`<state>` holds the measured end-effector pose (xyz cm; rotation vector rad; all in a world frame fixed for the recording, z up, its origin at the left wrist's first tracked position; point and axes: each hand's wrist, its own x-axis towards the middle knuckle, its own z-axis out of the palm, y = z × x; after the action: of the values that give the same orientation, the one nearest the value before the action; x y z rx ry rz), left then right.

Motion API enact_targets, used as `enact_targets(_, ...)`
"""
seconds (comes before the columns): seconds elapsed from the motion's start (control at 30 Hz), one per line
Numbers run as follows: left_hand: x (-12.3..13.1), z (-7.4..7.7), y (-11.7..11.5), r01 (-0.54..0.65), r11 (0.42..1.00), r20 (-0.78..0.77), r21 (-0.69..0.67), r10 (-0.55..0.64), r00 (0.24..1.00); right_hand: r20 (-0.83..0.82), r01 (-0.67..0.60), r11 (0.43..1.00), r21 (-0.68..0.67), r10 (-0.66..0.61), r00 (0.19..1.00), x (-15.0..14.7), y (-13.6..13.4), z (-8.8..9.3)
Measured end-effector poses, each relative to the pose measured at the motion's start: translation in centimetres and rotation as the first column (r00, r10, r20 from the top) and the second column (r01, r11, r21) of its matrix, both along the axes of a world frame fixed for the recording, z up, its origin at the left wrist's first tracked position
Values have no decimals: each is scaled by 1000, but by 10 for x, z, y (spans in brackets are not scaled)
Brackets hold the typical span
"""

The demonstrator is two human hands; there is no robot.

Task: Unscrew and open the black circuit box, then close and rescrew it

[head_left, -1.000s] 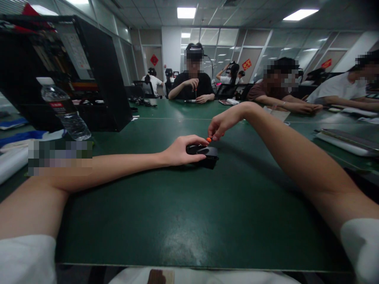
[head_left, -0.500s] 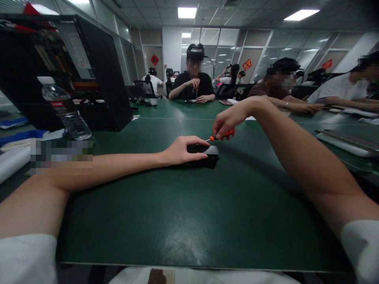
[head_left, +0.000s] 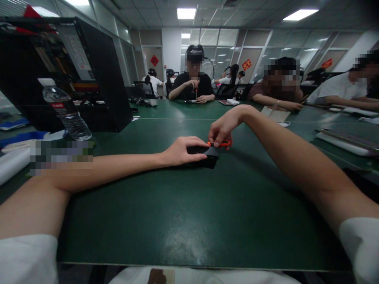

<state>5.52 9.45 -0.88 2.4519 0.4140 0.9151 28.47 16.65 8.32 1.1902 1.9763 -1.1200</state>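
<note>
A black boxy device [head_left: 209,161] with a sloping dark grey end lies on the green table [head_left: 183,221]; its exact kind I cannot make out. My left hand [head_left: 183,150] is closed around its left part, fingers over the far side and thumb along the near side. An orange-and-black screwdriver [head_left: 224,143] is pinched in the fingers of my right hand [head_left: 222,128], wrist bent high. Low over the device's upper right end, the screwdriver slants to the left. Its tip is hidden by the fingers and the device.
At left stand an open black computer case [head_left: 103,79] and a leaning water bottle [head_left: 66,108]. A flat white-and-dark device [head_left: 348,142] lies to the right. Across the table a person in black [head_left: 194,85] holds another screwdriver; other people sit on the right.
My right hand has moved left and down, bringing the screwdriver closer over the device; its shaft no longer shows. My left hand keeps its hold on the device.
</note>
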Motion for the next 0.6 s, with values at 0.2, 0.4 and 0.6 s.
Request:
enact_targets(0.2, 0, 1, -1, -12, 1000, -18, -13, 11, 1000, 39, 47, 994, 96, -51, 998, -8, -5, 2)
enact_targets(0.4, 0, 4, -4, -24, 1000, -32, -10, 23, 999, 43, 8, 966, 258, -20, 999, -4, 4, -2)
enact_targets(0.6, 0, 4, -6, -40, 999, -43, 2, 40, 998, 114, 122, 947, 298, -163, 980, 0, 6, -7)
